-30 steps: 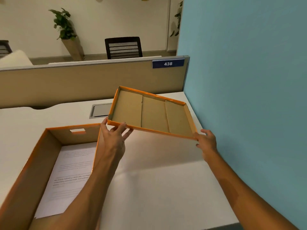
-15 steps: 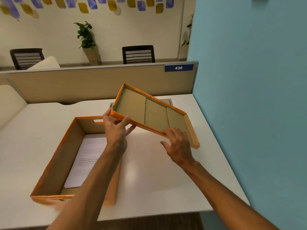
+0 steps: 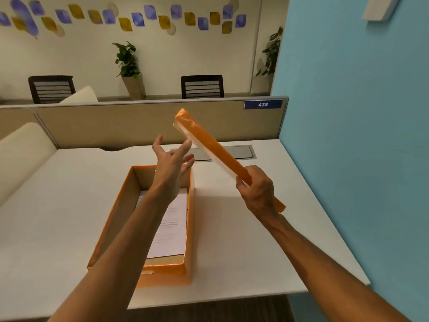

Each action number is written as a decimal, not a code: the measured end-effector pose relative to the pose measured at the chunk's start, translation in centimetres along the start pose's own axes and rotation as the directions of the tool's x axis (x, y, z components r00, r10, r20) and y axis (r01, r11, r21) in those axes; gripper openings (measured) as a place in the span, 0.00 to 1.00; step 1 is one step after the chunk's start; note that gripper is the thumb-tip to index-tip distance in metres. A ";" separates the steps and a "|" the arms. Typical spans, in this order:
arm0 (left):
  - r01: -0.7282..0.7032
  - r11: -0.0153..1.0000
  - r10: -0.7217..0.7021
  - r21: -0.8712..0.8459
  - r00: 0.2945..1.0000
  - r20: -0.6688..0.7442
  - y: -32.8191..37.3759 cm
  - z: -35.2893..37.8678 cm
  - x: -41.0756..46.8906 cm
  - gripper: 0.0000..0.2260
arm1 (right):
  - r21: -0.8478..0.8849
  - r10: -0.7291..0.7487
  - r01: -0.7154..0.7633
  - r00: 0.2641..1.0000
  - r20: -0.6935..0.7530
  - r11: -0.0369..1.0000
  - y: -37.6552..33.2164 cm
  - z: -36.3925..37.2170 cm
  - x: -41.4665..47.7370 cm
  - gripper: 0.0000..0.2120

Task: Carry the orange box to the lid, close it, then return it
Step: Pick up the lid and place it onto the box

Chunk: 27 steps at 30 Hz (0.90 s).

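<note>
Lid point(image 3: 209, 145) flipped edge-on, right hand point(image 3: 257, 194) gripping (low end)

Single head-worn wide-angle view, forward and down over the desk point(image 3: 232, 240), close above.

light: warm, even indoor, med-bright, source not in view | shadows: soft, under orange box point(image 3: 162, 228) on desk point(image 3: 243, 240), faint | glare: mild sheen on desk near box | blur: lid point(image 3: 210, 145) + left hand point(image 3: 171, 161) motion-smeared, box front edge soft | distort: wide-angle, partition point(image 3: 139, 124) + desk edges bow | bg: fairly sharp
</note>
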State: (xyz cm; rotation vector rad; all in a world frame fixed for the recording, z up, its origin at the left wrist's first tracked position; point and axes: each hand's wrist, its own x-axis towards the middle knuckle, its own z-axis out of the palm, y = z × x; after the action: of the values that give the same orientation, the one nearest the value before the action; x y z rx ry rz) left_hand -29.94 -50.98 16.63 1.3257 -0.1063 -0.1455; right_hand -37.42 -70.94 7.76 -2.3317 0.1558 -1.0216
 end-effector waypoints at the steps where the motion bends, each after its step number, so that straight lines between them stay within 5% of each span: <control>1: 0.026 1.000 -0.027 0.010 0.999 0.035 0.2 -0.9 0.1 0.40 | 0.037 0.048 -0.048 0.999 0.004 0.998 -1.1 -0.4 0.6 0.14; 11: 0.074 0.941 -0.160 0.331 0.957 0.242 0.7 -10.8 0.2 0.37 | 0.432 0.345 -0.318 0.939 0.017 0.844 -10.0 -3.7 4.6 0.18; 22: 0.101 0.898 -0.207 0.428 0.956 0.209 2.4 -15.8 0.4 0.38 | 0.747 0.550 -0.535 0.789 0.274 0.394 -12.5 -3.1 3.5 0.27; 27: 0.093 0.909 -0.175 0.406 0.970 0.171 2.2 -18.0 -0.7 0.19 | 0.696 0.582 -0.663 0.692 0.428 0.277 -12.1 -1.0 2.4 0.24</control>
State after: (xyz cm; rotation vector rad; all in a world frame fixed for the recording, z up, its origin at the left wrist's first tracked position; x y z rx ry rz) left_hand -27.64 -33.07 14.49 1.7227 -0.2277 -0.3956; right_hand -37.91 -62.25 16.49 -1.2048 0.4301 -0.3881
